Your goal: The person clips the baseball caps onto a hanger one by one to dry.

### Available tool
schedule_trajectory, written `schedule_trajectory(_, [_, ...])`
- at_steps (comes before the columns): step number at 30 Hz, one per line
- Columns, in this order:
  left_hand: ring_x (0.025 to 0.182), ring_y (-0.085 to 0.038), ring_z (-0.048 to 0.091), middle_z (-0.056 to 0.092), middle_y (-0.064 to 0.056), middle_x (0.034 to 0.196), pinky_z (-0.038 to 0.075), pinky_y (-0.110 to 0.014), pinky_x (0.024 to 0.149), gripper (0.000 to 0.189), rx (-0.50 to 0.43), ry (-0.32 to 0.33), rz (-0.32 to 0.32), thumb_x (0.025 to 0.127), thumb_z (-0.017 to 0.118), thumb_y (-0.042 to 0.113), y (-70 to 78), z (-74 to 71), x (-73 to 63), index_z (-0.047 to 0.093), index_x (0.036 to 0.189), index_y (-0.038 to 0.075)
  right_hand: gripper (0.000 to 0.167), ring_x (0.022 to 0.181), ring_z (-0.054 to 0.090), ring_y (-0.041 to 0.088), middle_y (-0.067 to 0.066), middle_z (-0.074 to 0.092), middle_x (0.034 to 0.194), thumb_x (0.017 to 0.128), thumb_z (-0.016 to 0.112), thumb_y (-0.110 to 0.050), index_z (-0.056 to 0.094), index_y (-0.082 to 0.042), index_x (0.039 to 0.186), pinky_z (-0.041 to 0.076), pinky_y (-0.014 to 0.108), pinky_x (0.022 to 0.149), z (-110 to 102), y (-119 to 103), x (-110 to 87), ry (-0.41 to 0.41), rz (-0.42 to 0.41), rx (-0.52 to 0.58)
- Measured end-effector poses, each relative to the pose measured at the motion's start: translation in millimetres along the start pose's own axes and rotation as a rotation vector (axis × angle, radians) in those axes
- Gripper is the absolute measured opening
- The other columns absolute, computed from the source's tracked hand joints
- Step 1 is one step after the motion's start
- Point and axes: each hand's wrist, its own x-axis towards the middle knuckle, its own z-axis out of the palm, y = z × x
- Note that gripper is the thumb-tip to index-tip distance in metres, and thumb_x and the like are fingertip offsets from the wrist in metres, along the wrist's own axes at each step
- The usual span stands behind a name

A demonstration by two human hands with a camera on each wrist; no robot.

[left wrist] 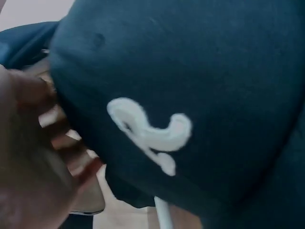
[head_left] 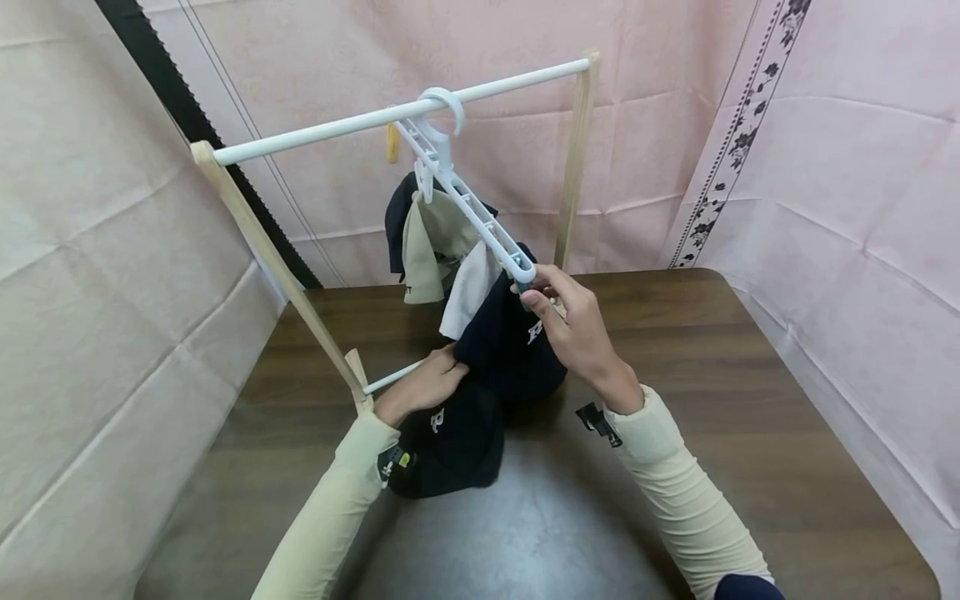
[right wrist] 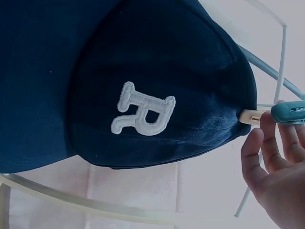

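Right hand [head_left: 576, 327] pinching a teal clip [right wrist: 288, 112] and left hand [head_left: 423, 385], grip unclear, flank a navy cap [head_left: 521, 362].

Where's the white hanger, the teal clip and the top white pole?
White hanger [head_left: 440, 152], head view: neck below hook.
Teal clip [right wrist: 289, 112], right wrist view: visible handle.
Top white pole [head_left: 337, 126], head view: stretch left of hanger.

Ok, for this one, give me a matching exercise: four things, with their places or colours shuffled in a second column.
1. hanger
2. teal clip
3. white letter R
4. tabletop

A. on a navy cap
B. brown
C. hooked over the top bar
D. in the fingers of the right hand

Pairs: 1-C, 2-D, 3-A, 4-B
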Motion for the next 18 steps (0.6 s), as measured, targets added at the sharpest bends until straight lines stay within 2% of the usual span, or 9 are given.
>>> schedule_trajectory(3, [0.146,-0.033,0.044,0.041,-0.021,0.163,0.037,-0.048,0.12,0.057,-0.02,-0.055,0.011,0.108,0.039,0.019,-1.8,2.6,3.9,0.037,0.161,0.0,0.056,0.096,0.066,0.02,0.013,0.075,0.111,0.105,0.052,-0.049,0.067,0.003,0.122,0.052,0.03,0.091,0.1,0.2,-0.6,-0.003,0.0,0.002])
schedule_trajectory(6, [0.148,-0.036,0.04,0.034,-0.023,0.166,0.034,-0.05,0.121,0.061,-0.015,-0.09,0.0,0.109,0.04,0.023,-0.9,4.0,5.1,0.029,0.164,0.0,0.056,0.096,0.068,0.02,0.013,0.075,0.111,0.105,0.052,-0.049,0.066,0.003,0.123,0.054,0.029,0.09,-0.2,0.7,-1.5,-0.02,-0.006,0.011])
schedule_trajectory(10, [0.13,-0.034,0.053,0.048,-0.024,0.152,0.043,-0.05,0.113,0.055,0.012,-0.066,-0.01,0.108,0.047,0.026,-0.2,1.8,2.1,0.044,0.154,-0.003,0.054,0.095,0.068,0.02,0.014,0.075,0.107,0.106,0.053,-0.047,0.065,0.003,0.123,0.056,0.028,0.086,-1.2,0.3,-0.9,-0.06,-0.035,0.064])
schedule_trajectory(14, [0.113,-0.027,0.063,0.064,-0.016,0.132,0.05,-0.047,0.103,0.042,0.042,-0.065,0.057,0.107,0.055,0.028,1.4,-3.6,-1.8,0.06,0.138,0.0,0.054,0.092,0.068,0.019,0.014,0.075,0.105,0.105,0.055,-0.045,0.065,0.005,0.122,0.057,0.028,0.081,-3.9,-0.6,0.6,-0.079,-0.079,0.092])
schedule_trajectory(18, [0.099,-0.019,0.067,0.07,-0.005,0.108,0.054,-0.042,0.095,0.029,0.064,-0.09,0.119,0.105,0.059,0.031,4.4,-10.1,-7.5,0.071,0.116,0.007,0.055,0.09,0.068,0.018,0.014,0.075,0.105,0.105,0.055,-0.047,0.065,0.005,0.121,0.056,0.026,0.08,-7.8,-1.5,1.2,-0.078,-0.108,0.07])
